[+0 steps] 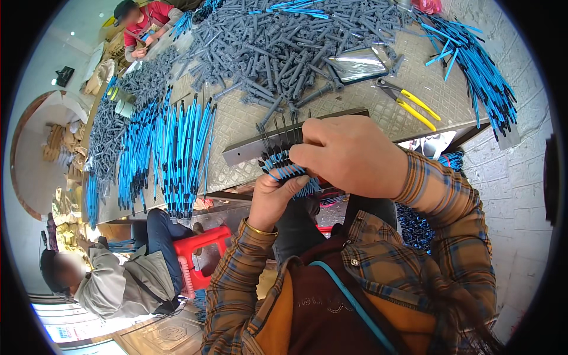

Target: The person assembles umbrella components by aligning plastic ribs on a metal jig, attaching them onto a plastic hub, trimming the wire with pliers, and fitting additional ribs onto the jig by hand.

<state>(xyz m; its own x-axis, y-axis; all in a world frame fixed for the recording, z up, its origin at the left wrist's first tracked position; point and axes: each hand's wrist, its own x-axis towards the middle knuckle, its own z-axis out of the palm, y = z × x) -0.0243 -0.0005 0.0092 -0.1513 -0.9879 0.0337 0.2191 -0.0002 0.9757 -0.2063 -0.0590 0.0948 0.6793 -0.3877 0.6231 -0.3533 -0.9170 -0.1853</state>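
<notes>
My left hand [269, 195] is wrapped round a bundle of thin blue rods with black fittings [280, 161], held upright in front of the table edge. Several thin dark tips [273, 131] stick up from the bundle's top. My right hand [349, 155] is closed in a pinch against the upper right side of the bundle; its fingertips hide whatever lies between them. Just behind both hands a long metal bar [242, 155] lies along the table's near edge. Yellow-handled pliers [417, 109] rest to the right of it.
A large heap of grey plastic anchors [278, 44] covers the table [234, 121]. Blue rod bundles lie at left [183, 154] and right [473, 71]. A clear-wrapped packet [358, 65] is near the heap. One person [151, 26] works far left; another [118, 275] sits near a red stool [204, 251].
</notes>
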